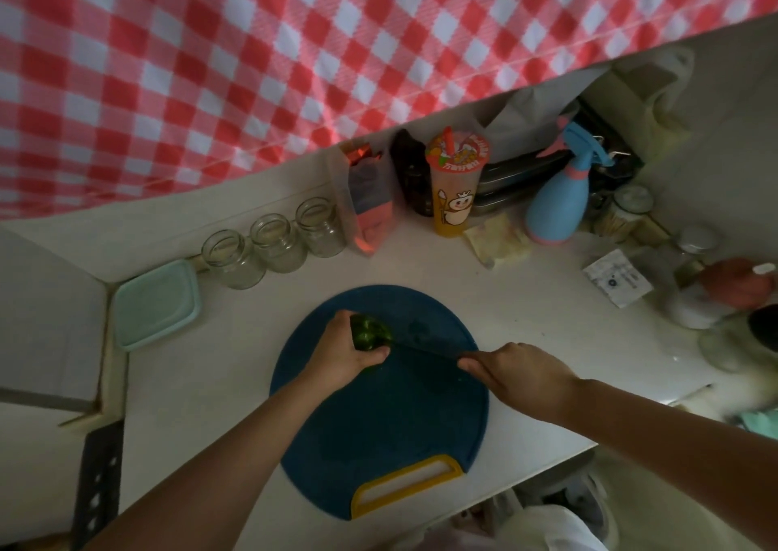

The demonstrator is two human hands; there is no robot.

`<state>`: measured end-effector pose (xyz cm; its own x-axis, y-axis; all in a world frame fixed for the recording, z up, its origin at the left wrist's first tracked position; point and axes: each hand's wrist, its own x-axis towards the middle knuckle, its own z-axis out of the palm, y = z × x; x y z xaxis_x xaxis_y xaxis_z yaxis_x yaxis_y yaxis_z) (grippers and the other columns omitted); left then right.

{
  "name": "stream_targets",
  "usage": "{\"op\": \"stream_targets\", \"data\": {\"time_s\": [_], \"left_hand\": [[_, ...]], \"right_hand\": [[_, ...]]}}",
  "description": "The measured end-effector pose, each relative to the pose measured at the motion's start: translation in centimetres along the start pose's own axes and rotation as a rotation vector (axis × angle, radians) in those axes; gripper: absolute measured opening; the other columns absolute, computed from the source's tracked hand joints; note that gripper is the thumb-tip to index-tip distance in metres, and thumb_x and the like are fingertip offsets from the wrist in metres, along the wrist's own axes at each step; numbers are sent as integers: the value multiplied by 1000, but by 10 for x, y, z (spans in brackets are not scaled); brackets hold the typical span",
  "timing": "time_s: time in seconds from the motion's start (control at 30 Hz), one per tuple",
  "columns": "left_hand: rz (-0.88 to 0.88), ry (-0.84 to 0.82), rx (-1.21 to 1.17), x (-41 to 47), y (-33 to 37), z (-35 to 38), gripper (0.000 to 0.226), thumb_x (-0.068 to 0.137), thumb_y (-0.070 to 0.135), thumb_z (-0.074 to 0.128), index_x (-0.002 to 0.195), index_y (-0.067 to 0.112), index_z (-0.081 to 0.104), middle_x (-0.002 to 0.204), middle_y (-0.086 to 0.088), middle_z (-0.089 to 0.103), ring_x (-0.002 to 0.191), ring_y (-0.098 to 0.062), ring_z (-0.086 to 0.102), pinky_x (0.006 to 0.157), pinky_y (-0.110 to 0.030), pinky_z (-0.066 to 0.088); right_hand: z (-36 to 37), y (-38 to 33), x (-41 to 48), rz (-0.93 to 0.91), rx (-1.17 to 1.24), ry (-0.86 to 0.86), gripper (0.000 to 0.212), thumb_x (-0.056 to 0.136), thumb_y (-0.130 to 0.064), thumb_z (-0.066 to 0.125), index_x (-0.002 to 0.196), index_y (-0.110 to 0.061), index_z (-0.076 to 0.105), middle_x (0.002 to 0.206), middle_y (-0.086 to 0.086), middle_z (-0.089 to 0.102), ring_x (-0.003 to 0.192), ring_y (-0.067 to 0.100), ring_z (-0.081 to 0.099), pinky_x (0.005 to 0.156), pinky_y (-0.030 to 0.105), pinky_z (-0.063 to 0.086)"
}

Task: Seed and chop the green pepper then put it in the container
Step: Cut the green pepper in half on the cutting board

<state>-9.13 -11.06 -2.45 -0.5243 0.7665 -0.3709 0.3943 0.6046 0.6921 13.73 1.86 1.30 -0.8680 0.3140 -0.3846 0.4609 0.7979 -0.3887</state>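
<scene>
Our left hand curls round green pepper, fingers over far side, thumb on near side, pinning it to blue round cutting board. Our right hand wraps knife handle. Handle hidden in fist; dark blade runs leftward from that grip, tip meeting pepper just right of left thumb. Teal container sits on counter, off board, well left of pepper grip. Three glass jars stand beyond left hand, farther back.
</scene>
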Motion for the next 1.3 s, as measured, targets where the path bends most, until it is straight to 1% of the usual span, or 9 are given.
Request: {"op": "stream_targets", "data": {"time_s": [0.17, 0.33, 0.53, 0.63, 0.8, 0.9, 1.07, 1.17, 1.3], "left_hand": [[-1, 2, 26, 3, -2, 1, 66, 69, 30, 80, 120, 12, 44, 114, -5, 50, 99, -14, 53, 80, -22, 41], [0, 19, 21, 7, -6, 3, 65, 67, 28, 81, 118, 12, 45, 114, -6, 51, 98, -15, 53, 79, -23, 41], [-12, 9, 33, 8, -5, 4, 67, 67, 26, 81, 120, 11, 43, 115, -6, 50, 100, -15, 52, 81, -23, 40], [-23, 12, 47, 8, -3, 4, 67, 67, 27, 81, 119, 11, 42, 115, -7, 49, 100, -16, 52, 81, -24, 41], [-16, -2, 49, 4, -1, 2, 68, 66, 36, 81, 116, 13, 42, 112, -4, 49, 99, -15, 52, 80, -24, 43], [4, -23, 60, 1, 1, 1, 67, 66, 37, 81, 116, 14, 42, 111, -2, 50, 98, -13, 52, 78, -21, 40], [-6, -62, 79, 4, -1, -1, 66, 67, 35, 80, 116, 15, 40, 114, -4, 48, 102, -15, 51, 83, -24, 42], [-11, -73, 79, 7, -3, -2, 66, 66, 35, 80, 115, 16, 41, 114, -5, 48, 101, -16, 52, 86, -26, 44], [-24, -68, 68, 10, -3, -1, 66, 65, 34, 81, 115, 14, 41, 113, -5, 49, 101, -16, 52, 84, -26, 45]], "right_hand": [[5, -6, -2, 25, -80, 17, 74, 82, -60, -4, 139, -35, 38, 97, 4, 66, 89, 19, 63, 76, 29, 49], [10, -23, -5, 101, -202, 6, 47, 101, -47, 14, 138, -27, 36, 96, 7, 66, 87, 26, 64, 74, 37, 53], [15, -31, -8, 112, -281, 54, 49, 101, -46, 14, 138, -19, 32, 79, 4, 55, 72, 26, 57, 65, 36, 49], [18, -32, -8, 107, -345, 57, 51, 102, -44, 14, 144, -16, 24, 85, 6, 61, 73, 26, 59, 63, 36, 48], [7, -21, -2, 176, -134, -77, 45, 102, -45, 19, 133, -24, 44, 102, 6, 63, 90, 24, 63, 78, 36, 52], [7, -19, -4, 177, -15, -87, 45, 101, -47, 21, 126, -24, 50, 92, 5, 60, 88, 23, 62, 78, 33, 50], [18, -23, -7, 144, -201, -22, 43, 103, -43, 18, 138, -24, 37, 99, 7, 66, 88, 26, 64, 76, 38, 53], [23, -25, -8, 121, -261, 30, 39, 104, -40, 20, 134, -22, 36, 90, 5, 64, 79, 28, 63, 69, 39, 54], [29, -31, -5, 137, -242, 83, 44, 102, -44, 16, 134, -20, 34, 79, 3, 57, 71, 27, 59, 60, 35, 45]]}}
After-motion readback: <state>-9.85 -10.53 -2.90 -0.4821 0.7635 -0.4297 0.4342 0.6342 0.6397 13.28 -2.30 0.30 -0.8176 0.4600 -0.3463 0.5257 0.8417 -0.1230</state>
